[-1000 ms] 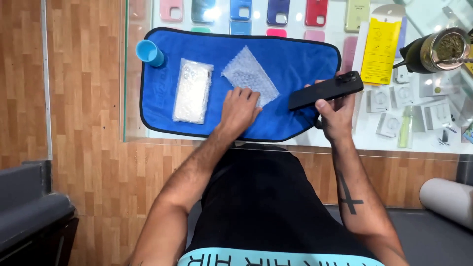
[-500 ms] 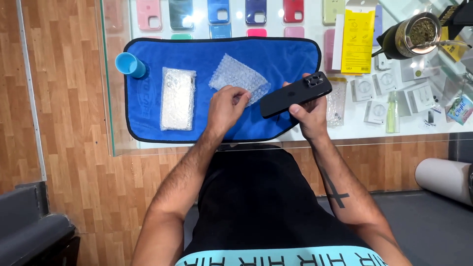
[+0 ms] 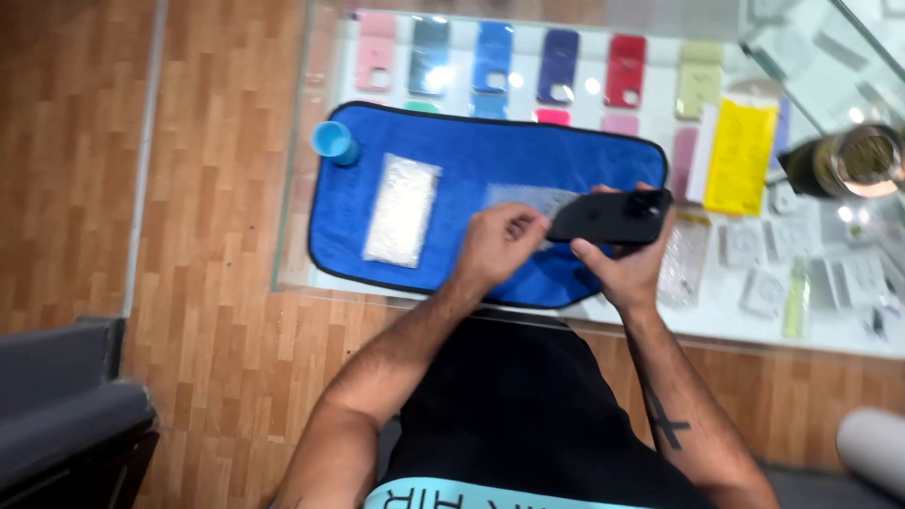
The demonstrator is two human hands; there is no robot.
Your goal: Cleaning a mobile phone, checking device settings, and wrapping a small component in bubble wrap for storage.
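Right hand grasps a dark phone above the blue mat's near right edge, left hand half-curled at the phone's end, bubble-wrap pouch just beyond, clear case further left.

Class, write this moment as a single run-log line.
right hand: holds black phone | left hand: at phone's end | under: blue mat, clear case, bubble wrap
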